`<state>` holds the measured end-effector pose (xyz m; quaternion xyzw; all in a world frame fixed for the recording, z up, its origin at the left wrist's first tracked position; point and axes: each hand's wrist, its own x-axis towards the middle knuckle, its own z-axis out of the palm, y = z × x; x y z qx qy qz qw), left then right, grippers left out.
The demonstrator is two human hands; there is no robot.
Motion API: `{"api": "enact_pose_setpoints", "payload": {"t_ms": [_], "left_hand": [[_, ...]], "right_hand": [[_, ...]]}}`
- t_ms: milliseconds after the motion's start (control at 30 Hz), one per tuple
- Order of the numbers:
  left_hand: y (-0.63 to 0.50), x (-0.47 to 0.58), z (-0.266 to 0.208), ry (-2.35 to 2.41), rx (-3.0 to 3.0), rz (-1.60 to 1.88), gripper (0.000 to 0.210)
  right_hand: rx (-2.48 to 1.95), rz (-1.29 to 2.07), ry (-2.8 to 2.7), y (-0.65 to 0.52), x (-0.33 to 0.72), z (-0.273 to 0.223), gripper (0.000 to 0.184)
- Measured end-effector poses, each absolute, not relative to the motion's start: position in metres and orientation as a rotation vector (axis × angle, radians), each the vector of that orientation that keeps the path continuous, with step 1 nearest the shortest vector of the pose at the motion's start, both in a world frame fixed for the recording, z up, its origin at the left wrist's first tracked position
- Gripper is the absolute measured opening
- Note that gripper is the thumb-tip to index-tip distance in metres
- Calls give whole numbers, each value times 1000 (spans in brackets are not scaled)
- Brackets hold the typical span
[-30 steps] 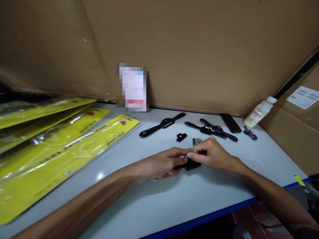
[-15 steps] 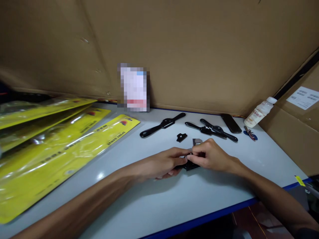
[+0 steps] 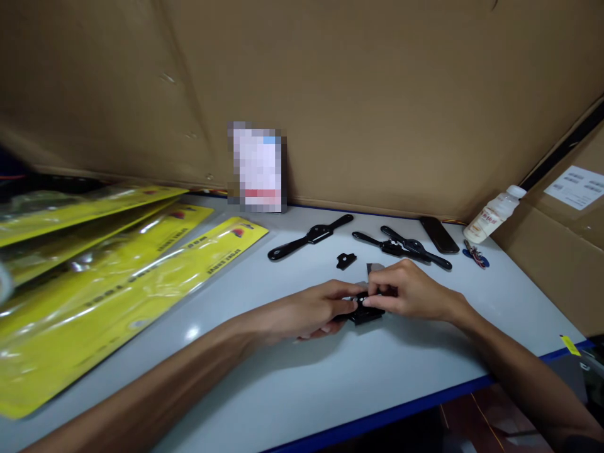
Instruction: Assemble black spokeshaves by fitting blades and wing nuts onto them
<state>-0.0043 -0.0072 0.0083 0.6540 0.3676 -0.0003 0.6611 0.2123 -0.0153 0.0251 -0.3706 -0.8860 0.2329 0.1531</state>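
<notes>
My left hand [image 3: 316,309] is closed round a black spokeshave [image 3: 369,316] low over the near middle of the table. Across from it, my right hand [image 3: 413,290] pinches at the middle of the same tool; its fingertips hide whatever small part is between them. A flat grey metal blade [image 3: 374,268] shows just behind the right fingers. Farther back lies a small black cap piece [image 3: 346,260] with a hole in it. Beyond that rests a black spokeshave body [image 3: 321,233], and two more spokeshave bodies [image 3: 418,246] lie crossed to the right.
Yellow spokeshave blister packs [image 3: 155,277] cover the table's left side. A dark phone [image 3: 438,234], a white bottle [image 3: 495,214] and a small bundle of wires [image 3: 476,254] are at the back right. Cardboard walls [image 3: 353,107] enclose the table; a blurred card [image 3: 259,170] leans there.
The view has shifted slightly. My right fingertips have moved a little on the spokeshave, showing more of its middle; the left hand keeps its hold.
</notes>
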Motion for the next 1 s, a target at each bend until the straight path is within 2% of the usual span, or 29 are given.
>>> {"api": "enact_pose_setpoints", "payload": {"t_ms": [100,167,200,300,400,567,700,800,867,933,1000], "left_hand": [[-7,-5,7,800,1485,22,46],[-6,-5,7,794,1491,20,48],[-6,-5,7,795,1494,17,48],[-6,-4,7,809,1490,3,45],[-7,-4,7,814,1475,10,40],[-8,-3,8,818,1467,31,35],[-7,-3,8,840,1476,21,34],[-6,-4,7,843,1499,-10,37],[-6,-4,7,847,1505,-32,39],[-6,-5,8,837,1499,-27,40],[-7,-5,8,816,1489,-8,41]], "right_hand": [[-1016,748,-2549,-17,211,27,37],[-1007,822,-2486,-16,214,31,43],[-1015,827,-2452,-15,215,33,39],[-1009,851,-2460,-10,220,37,12],[-972,930,-2552,-7,223,37,23],[-1054,757,-2550,-12,215,26,9],[-1083,579,-2581,-19,206,16,27],[-1082,674,-2542,-18,207,17,35],[-1061,774,-2487,-15,211,24,30],[-1031,855,-2478,-11,217,31,13],[-1003,912,-2533,-8,222,37,18]]}}
